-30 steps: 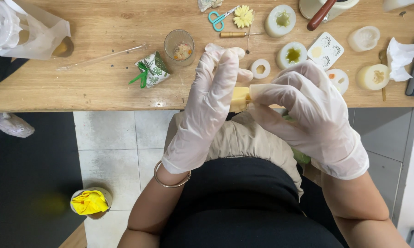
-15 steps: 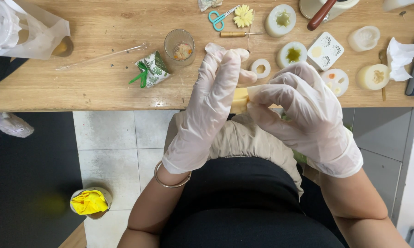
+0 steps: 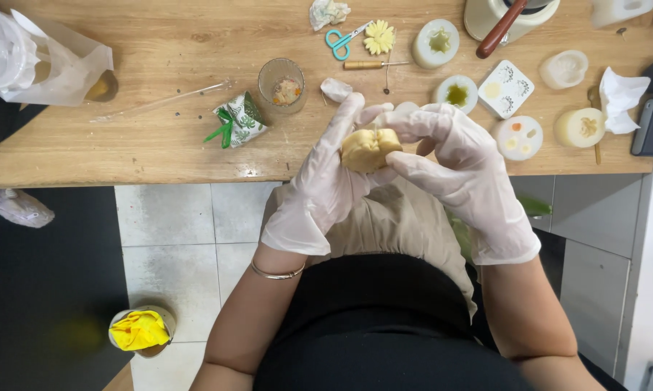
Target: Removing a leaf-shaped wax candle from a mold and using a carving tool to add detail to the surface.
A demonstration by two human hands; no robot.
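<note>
**Gloved hands cradle a yellow lump above a crowded wooden bench**

A wooden tabletop (image 3: 167, 137) runs across the upper part of the view, its front edge meeting pale floor tiles (image 3: 182, 239) and a dark mat at the left. A small tub stuffed with yellow cloth (image 3: 140, 330) stands on the floor below.

The bench carries many small things. A clear plastic bag (image 3: 44, 61) sits at the far left, a thin glass rod (image 3: 160, 101) lies slantwise beside it, and a green-and-white patterned wrapper (image 3: 238, 120) rests just next to a small glass cup (image 3: 281, 85). Farther back lie teal scissors (image 3: 343, 40), a yellow flower shape (image 3: 379, 37) and a wooden-handled needle tool (image 3: 373, 64). Round white moulds (image 3: 436, 43) and a square white mould (image 3: 506, 88) cluster at the right, near a crumpled tissue (image 3: 620, 98).

Both hands wear thin translucent gloves. The left hand (image 3: 326, 185) cups a pale yellow lump (image 3: 368, 148) from below, fingers curled around it. The right hand (image 3: 460, 166) grips the same lump from the other side, fingertips pressing its top. The lump hangs over the bench's front edge, above the person's lap, clear of the tabletop clutter.
</note>
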